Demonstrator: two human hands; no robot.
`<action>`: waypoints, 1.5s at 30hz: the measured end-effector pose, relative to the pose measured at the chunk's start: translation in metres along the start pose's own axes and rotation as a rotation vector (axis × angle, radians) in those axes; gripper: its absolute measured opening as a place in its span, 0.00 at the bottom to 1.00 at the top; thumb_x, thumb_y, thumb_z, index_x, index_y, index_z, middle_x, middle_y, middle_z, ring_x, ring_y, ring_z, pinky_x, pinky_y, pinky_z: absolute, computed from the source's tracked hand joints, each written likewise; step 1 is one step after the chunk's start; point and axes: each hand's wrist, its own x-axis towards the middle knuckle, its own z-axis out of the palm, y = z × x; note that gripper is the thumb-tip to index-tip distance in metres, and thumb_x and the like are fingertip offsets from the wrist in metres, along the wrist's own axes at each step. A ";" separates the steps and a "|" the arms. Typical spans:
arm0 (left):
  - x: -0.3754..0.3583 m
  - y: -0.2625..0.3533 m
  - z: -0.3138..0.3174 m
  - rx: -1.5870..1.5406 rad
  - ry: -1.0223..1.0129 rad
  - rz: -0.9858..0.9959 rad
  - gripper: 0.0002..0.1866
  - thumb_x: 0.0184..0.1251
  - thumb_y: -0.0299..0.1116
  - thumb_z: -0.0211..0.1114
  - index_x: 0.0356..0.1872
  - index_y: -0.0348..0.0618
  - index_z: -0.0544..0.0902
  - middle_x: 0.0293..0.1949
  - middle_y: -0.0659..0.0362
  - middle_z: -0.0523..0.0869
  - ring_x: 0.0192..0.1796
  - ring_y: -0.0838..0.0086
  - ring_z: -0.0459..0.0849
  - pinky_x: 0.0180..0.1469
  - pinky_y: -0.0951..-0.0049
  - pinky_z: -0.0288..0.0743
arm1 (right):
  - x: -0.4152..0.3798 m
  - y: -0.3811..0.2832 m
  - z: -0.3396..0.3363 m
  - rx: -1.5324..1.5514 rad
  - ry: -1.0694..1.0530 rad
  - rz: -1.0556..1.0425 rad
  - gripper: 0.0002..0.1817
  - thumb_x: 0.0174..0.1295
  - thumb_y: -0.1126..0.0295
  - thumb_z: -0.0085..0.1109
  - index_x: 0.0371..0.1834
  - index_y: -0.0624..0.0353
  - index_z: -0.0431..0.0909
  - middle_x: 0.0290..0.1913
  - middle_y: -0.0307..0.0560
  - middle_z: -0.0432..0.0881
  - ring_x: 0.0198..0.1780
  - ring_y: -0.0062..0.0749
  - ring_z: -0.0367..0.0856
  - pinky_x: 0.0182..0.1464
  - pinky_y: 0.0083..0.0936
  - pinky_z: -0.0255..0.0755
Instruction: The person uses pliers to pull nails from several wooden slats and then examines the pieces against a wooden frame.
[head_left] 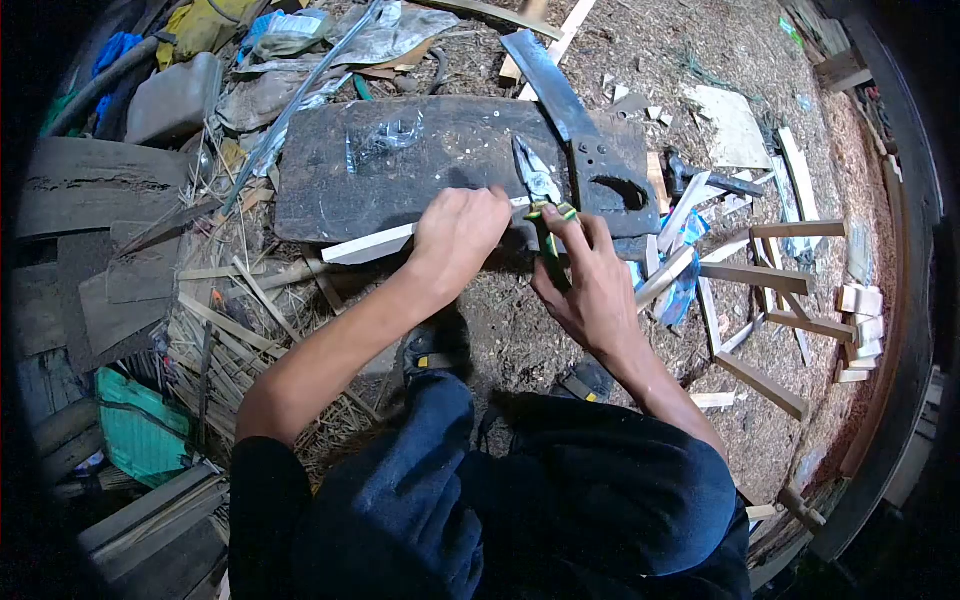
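Note:
My left hand [460, 228] is closed over a pale wooden strip [368, 244] at the near edge of a dark, low wooden bench [315, 175]. One end of the strip sticks out to the left, and a short bit shows on the right. In my right hand [592, 280] is a pair of pliers [541, 183] with green and yellow handles. Their metal jaws point away from me over the bench, just past the strip's right end. Right beside the pliers lies a handsaw [552, 85], its dark handle on the bench and its blade reaching beyond the far edge.
A hammer [714, 180] lies right of the bench among wood offcuts. Several wooden pieces [762, 383] lie farther right, near a small stack of blocks [860, 330]. Thin sticks [235, 345] cover the ground at left, near a grey plastic jug [175, 98] and a green crate [145, 425].

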 end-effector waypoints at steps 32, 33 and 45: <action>0.000 0.002 -0.003 -0.050 -0.032 -0.043 0.07 0.65 0.29 0.61 0.37 0.34 0.81 0.26 0.47 0.87 0.33 0.57 0.90 0.36 0.64 0.84 | 0.005 0.021 0.012 0.167 -0.053 0.018 0.29 0.58 0.67 0.64 0.64 0.53 0.68 0.45 0.61 0.75 0.38 0.61 0.81 0.39 0.50 0.78; -0.001 0.001 -0.001 -0.050 -0.009 -0.026 0.08 0.65 0.30 0.62 0.37 0.34 0.81 0.26 0.47 0.87 0.33 0.56 0.90 0.36 0.63 0.84 | 0.004 0.020 0.010 0.221 0.029 -0.061 0.28 0.58 0.67 0.64 0.64 0.53 0.68 0.44 0.61 0.75 0.38 0.60 0.81 0.39 0.50 0.77; -0.001 0.004 -0.001 -0.013 -0.012 -0.032 0.14 0.68 0.39 0.64 0.39 0.35 0.79 0.25 0.48 0.87 0.32 0.55 0.90 0.33 0.63 0.83 | 0.005 0.013 0.002 0.138 -0.007 -0.010 0.29 0.60 0.66 0.63 0.66 0.51 0.65 0.47 0.64 0.75 0.42 0.67 0.81 0.42 0.52 0.78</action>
